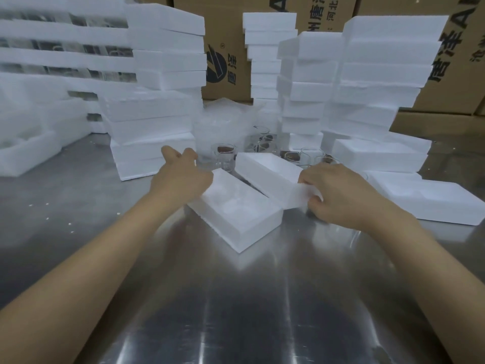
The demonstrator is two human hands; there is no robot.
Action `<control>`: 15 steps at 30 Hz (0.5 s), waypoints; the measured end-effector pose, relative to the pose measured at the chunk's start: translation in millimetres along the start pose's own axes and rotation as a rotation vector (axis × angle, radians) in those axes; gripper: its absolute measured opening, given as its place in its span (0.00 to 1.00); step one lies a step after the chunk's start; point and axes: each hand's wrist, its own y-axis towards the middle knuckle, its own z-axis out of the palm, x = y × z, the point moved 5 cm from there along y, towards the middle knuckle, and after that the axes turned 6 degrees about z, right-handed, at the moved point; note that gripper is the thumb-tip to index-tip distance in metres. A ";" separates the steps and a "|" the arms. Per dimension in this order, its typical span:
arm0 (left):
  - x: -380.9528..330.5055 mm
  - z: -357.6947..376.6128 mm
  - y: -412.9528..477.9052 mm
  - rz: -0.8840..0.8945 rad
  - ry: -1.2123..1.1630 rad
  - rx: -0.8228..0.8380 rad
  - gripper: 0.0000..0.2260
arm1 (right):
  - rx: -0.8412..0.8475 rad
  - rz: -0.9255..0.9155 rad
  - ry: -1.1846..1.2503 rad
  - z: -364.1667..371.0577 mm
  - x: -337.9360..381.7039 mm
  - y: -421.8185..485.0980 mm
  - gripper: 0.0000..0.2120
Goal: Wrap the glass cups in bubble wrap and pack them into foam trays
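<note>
An open foam tray (237, 219) lies on the steel table (236, 311) between both hands; something pale and blurred sits in its hollow, too soft to identify as wrapped cups. A second foam piece, the lid (267, 174), leans tilted over the tray's far right edge. The right hand (338, 193) is clenched on the lid's near end, fingers curled under its corner and thumb on top. The left hand (181, 174) rests at the tray's far left corner, fingers loosely spread and closed on nothing, though whether it presses the foam cannot be told. Bare glass cups (225, 153), some with a dark patch inside, stand on the table just behind the tray and lid, beside a heap of bubble wrap (223, 122). Stacks of foam trays (162, 74) rise to left and right; glass shows between the layers of the far left stack. More trays (425, 198) lie flat at right. Cardboard boxes (228, 64) behind carry a dark round logo, large Chinese characters including 唐泽, and partial letters "A".
</note>
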 end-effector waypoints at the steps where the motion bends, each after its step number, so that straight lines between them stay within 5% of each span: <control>1: -3.2 1.4 -1.6 0.055 -0.031 -0.013 0.20 | -0.001 0.020 -0.003 -0.5 -1.7 0.4 0.10; 9: -2.3 9.1 1.0 0.200 -0.295 -0.119 0.11 | 0.101 -0.078 -0.025 24.8 15.3 -2.3 0.20; 15: -16.6 22.4 -8.6 0.173 -0.251 0.109 0.13 | 0.075 -0.113 0.097 24.1 25.2 -2.5 0.23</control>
